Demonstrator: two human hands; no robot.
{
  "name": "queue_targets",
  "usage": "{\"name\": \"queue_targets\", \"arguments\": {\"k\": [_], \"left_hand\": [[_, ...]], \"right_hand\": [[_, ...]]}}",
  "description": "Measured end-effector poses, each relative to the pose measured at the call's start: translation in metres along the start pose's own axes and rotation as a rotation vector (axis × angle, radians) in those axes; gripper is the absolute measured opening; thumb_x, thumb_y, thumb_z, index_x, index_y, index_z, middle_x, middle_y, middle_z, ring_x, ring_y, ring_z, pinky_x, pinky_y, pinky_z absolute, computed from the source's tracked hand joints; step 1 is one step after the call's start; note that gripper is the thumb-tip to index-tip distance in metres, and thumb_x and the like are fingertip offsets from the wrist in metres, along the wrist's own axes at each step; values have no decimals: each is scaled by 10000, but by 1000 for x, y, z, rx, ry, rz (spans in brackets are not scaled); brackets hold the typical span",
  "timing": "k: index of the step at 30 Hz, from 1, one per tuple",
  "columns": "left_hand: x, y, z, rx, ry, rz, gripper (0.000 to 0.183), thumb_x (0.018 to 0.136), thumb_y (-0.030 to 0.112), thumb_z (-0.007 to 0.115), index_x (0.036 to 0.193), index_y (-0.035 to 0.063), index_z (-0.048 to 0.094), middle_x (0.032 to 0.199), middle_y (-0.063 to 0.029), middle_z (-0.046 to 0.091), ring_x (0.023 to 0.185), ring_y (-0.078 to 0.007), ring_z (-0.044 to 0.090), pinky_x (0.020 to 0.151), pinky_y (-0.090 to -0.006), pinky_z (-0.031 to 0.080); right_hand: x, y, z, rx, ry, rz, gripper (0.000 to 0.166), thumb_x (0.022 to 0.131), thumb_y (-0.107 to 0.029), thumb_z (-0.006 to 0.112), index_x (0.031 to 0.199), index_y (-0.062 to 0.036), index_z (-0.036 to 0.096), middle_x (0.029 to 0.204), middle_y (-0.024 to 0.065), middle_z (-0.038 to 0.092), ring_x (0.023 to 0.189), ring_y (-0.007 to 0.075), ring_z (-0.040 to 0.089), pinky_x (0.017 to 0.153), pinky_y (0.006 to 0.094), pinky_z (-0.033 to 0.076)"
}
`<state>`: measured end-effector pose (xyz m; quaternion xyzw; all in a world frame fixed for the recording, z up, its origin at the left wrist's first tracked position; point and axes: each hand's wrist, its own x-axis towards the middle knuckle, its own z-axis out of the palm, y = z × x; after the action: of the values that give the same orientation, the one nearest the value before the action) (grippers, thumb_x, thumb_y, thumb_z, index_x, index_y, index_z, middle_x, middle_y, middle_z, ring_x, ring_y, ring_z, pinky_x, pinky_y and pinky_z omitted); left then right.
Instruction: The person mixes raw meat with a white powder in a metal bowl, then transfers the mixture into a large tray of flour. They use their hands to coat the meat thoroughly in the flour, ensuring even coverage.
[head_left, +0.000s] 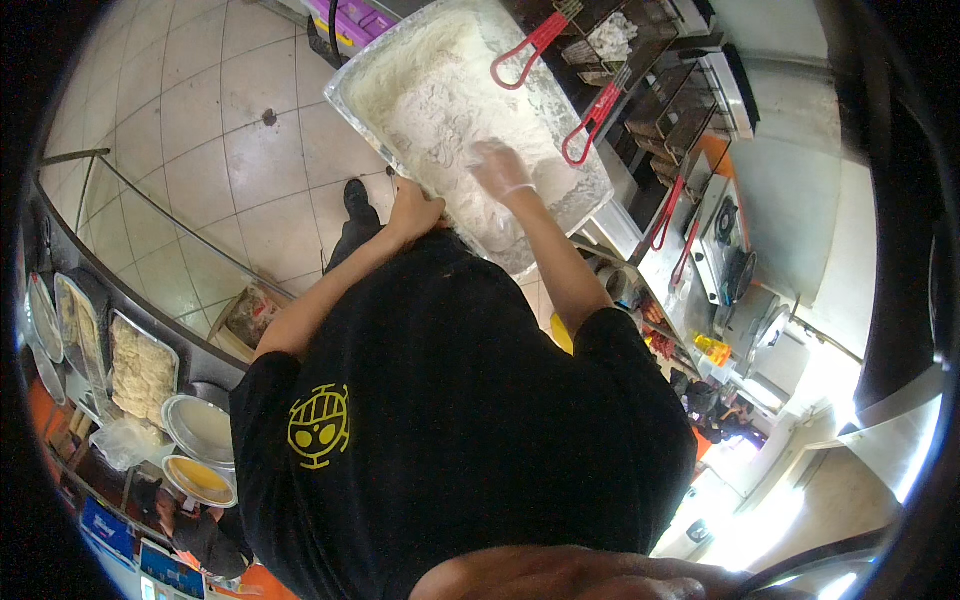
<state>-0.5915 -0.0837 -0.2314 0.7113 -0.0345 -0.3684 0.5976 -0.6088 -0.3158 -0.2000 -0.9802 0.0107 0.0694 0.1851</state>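
Note:
A large metal tub (351, 105) of white flour (442, 112) stands before me, its inner walls dusted with powder. My left hand (415, 212) grips the tub's near rim at its left side, with some fingertips hidden. Inside the tub, my right hand (501, 171) wears a thin clear plastic glove and touches the flour. It is blurred by motion, and its fingers' pose is unclear. Two red-handled fryer baskets reach over the far right side of the tub: one red handle (531, 51) hangs above the flour, another (595, 124) crosses the rim.
Wire fryer baskets (667, 101) and a gas stove (716, 232) line the right. Behind me at left, a dark counter holds a tray of battered-looking food (142, 367) and a bowl of yellow liquid (199, 480). Another person (206, 536) is partly visible there. Tiled floor (262, 150) lies left.

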Motion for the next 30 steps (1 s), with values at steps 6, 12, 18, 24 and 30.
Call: {"name": "queue_targets", "arguments": {"k": [6,12,18,24,30], "left_hand": [[-9,18,-3,75,21,61,780,835,99,693,1264,-293,173,1043,-372,626,811,-363,738,720,-417,619],[-12,25,-6,-29,-19,14,735,847,26,661,1309,-256,164,1043,-304,618,777,-324,742,579,-379,632],[-7,18,-3,-66,-79,78,747,848,1,663,1329,-234,141,1029,-247,631,771,-337,740,549,-368,629],[-8,21,-7,-91,-97,-138,732,867,-1,652,1315,-212,113,1005,-236,642,860,-319,738,568,-368,647],[-21,38,-2,-186,-35,0,718,862,-12,657,1274,-225,109,1067,-307,602,741,-303,733,559,-369,646]], "right_hand": [[12,5,55,-49,33,94,289,876,-151,605,1128,-46,702,1122,244,696,1039,415,674,928,480,550],[15,-39,30,-67,22,30,318,872,-147,650,1178,-73,701,1157,260,691,1059,415,676,922,477,556],[26,13,77,-102,304,-93,328,878,-208,682,1182,-89,709,1176,215,710,1115,397,669,983,483,537],[73,73,26,-274,606,260,307,876,-264,695,1134,-99,723,1102,215,724,1047,394,694,948,489,539],[101,104,44,-203,295,439,371,834,-261,699,1154,-76,721,1124,242,711,1068,416,677,967,478,531]]}}
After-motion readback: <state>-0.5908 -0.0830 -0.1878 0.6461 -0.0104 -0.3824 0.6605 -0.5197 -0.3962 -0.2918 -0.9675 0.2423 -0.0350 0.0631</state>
